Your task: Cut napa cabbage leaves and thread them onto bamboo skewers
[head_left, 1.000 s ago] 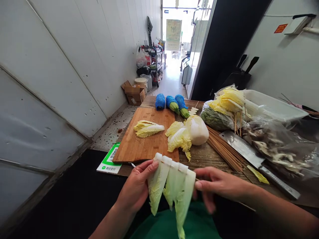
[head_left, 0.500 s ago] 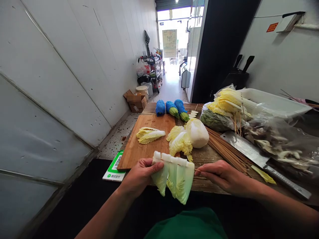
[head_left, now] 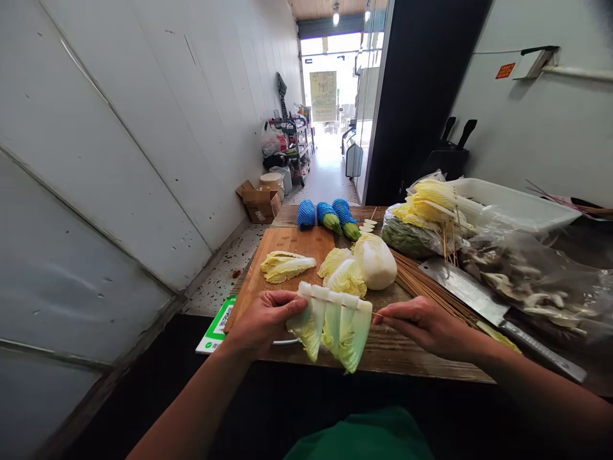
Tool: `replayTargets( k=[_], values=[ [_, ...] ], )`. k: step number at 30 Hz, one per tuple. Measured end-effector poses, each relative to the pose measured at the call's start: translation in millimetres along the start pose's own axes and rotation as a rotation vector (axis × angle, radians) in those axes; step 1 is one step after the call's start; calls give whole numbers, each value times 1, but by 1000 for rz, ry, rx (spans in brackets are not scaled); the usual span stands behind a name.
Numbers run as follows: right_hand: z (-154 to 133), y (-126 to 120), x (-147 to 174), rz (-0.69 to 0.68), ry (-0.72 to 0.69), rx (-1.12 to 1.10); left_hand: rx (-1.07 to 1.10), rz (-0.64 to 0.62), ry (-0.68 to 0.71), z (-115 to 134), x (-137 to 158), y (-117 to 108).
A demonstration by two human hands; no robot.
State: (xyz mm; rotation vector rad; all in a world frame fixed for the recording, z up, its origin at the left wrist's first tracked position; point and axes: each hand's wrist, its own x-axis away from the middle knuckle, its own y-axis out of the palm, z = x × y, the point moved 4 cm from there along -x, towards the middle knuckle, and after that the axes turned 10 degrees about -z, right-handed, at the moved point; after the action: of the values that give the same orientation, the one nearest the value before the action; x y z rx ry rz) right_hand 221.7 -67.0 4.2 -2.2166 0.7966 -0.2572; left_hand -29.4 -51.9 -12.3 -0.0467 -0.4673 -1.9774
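Several cabbage leaves [head_left: 335, 319] hang side by side, threaded along their thick white ends on a thin wooden skewer [head_left: 377, 314]. My left hand [head_left: 263, 319] pinches the leaf at the left end between thumb and fingers. On the other side, my right hand [head_left: 421, 326] grips the bare end of the skewer. Beyond the hands, a napa cabbage head [head_left: 376, 260] and loose yellow leaves [head_left: 342, 271] lie on the wooden table. More cut leaves [head_left: 287, 266] rest on the cutting board [head_left: 292, 239].
Bare skewers [head_left: 426, 281] and a cleaver [head_left: 462, 291] lie at the right, beside bagged mushrooms [head_left: 531, 275]. Behind them are skewered cabbage leaves [head_left: 431, 204] and a white tray [head_left: 517, 201]. Net-wrapped green vegetables [head_left: 330, 217] line the far edge. A payment card [head_left: 215, 329] juts out at left.
The view has tilted up slightly. Both hands keep their holds, and the skewered leaves are a little higher in the picture, nearer the loose leaves.
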Motion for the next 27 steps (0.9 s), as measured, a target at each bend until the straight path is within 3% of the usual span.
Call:
replayTargets(
  k=[13,22,24,27],
  values=[
    [-1,-4,4,-54,15,67,-114,-103,-121,-1,-4,6],
    [0,-3,1,5,-21,33,-10,-120,-133,-3,-12,8],
    [1,-4,-3,50,-15,0,17,-138,-107,1,-18,0],
    [10,-12,-9,181,74,-121,45,-69,88,17,-23,-19]
  ],
)
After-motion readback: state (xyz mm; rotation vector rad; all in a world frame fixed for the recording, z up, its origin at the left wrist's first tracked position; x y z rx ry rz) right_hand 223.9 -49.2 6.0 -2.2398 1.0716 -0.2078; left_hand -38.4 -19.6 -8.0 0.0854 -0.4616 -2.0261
